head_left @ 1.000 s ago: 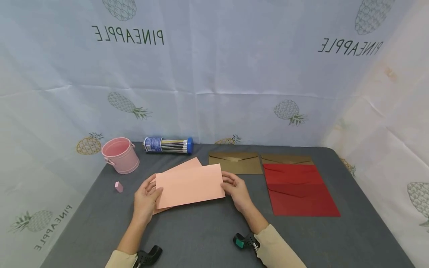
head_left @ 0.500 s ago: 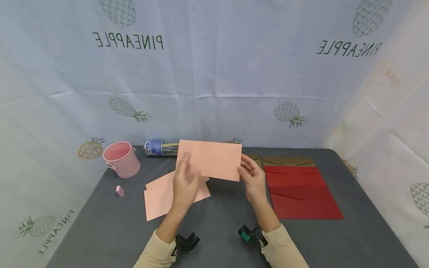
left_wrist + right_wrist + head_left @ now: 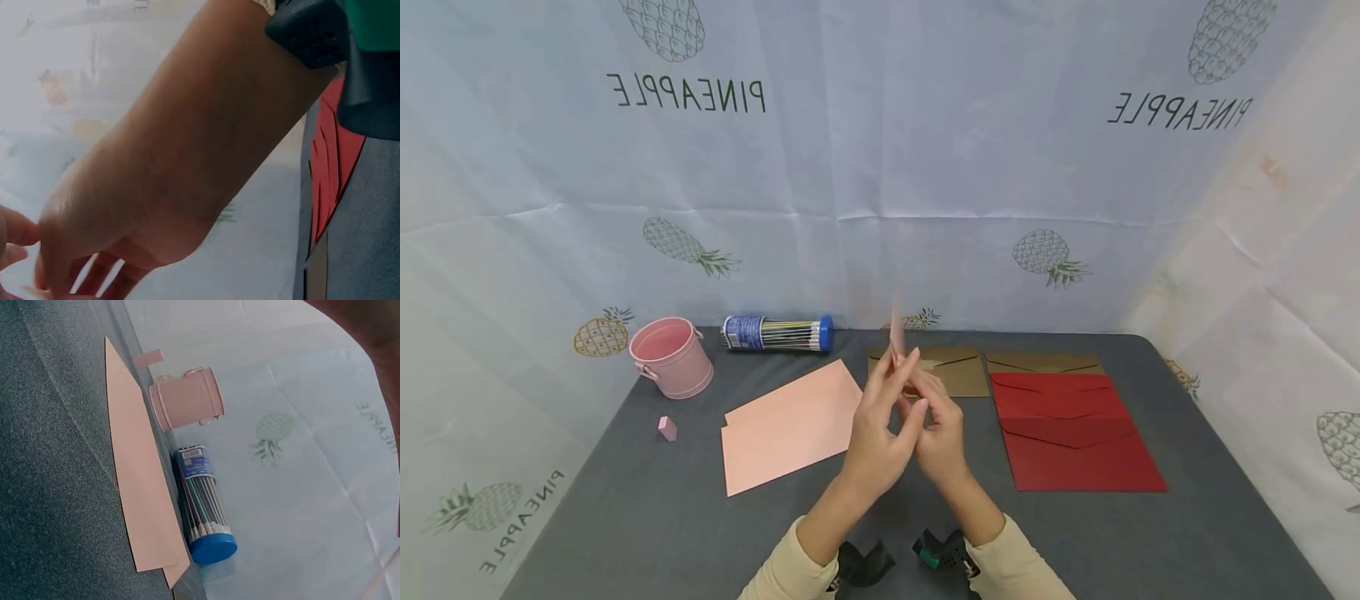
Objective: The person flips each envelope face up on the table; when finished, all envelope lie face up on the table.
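Note:
A peach envelope (image 3: 897, 325), blurred and seen nearly edge-on, stands upright at the fingertips of both hands. My right hand (image 3: 942, 429) pinches its lower end, partly hidden behind the left fingers. My left hand (image 3: 880, 433) has its fingers extended along the envelope, and its thumb points toward the right hand. In the left wrist view, fingers of the right hand (image 3: 15, 231) come close to the left hand (image 3: 112, 237). On the table to the left lie more peach envelopes (image 3: 790, 433), overlapping and slightly fanned, with plain faces up.
Red envelopes (image 3: 1082, 458) overlap on the right, with gold envelopes (image 3: 955, 382) behind them. A pink bucket (image 3: 677, 367), a pink eraser-like block (image 3: 667, 428) and a clear tube of pencils (image 3: 790, 334) with a blue cap stand or lie at back left. A pineapple-print curtain (image 3: 880, 167) encloses the table.
The peach envelope was lifted off the pile to the right, then turned from facing me to edge-on. My left hand let go of its left end and moved right, beside the right hand.

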`<state>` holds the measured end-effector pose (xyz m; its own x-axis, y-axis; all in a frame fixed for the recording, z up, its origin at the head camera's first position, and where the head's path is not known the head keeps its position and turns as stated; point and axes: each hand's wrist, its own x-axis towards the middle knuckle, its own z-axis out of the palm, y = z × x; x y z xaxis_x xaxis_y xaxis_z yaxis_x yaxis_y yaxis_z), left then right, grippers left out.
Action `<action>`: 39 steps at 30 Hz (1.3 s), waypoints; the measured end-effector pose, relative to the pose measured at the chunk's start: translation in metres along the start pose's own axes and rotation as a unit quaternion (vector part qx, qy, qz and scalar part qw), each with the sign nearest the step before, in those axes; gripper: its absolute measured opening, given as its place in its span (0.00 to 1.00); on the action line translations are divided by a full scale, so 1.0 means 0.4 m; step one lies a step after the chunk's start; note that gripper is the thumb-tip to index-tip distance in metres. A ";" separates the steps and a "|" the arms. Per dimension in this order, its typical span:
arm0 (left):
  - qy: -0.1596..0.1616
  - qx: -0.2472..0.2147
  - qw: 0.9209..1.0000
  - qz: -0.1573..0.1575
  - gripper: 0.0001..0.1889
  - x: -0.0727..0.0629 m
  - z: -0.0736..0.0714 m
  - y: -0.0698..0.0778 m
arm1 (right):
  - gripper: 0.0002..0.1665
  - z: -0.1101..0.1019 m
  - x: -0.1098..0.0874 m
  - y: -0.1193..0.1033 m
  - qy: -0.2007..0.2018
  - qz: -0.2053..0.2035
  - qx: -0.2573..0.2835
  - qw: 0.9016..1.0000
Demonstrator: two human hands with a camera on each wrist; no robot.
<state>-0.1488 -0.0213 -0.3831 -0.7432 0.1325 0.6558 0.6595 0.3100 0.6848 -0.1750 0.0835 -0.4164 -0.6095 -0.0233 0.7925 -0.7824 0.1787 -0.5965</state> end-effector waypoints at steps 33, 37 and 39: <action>0.015 -0.292 0.928 -0.232 0.29 0.032 -0.148 -0.203 | 0.28 -0.241 0.026 0.166 0.042 0.281 0.098 0.954; 0.004 -0.270 0.932 -0.242 0.28 0.022 -0.144 -0.231 | 0.26 -0.242 0.013 0.179 0.031 0.300 0.083 0.950; 0.002 -0.263 0.932 -0.249 0.27 0.017 -0.142 -0.245 | 0.26 -0.245 0.010 0.183 0.024 0.317 0.074 0.945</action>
<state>-0.2122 -0.1043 -0.4277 -0.9724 0.0922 0.2145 0.1965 -0.1731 0.9651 -0.2223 0.1930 -0.4446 -0.9581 0.0872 0.2730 -0.2738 0.0032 -0.9618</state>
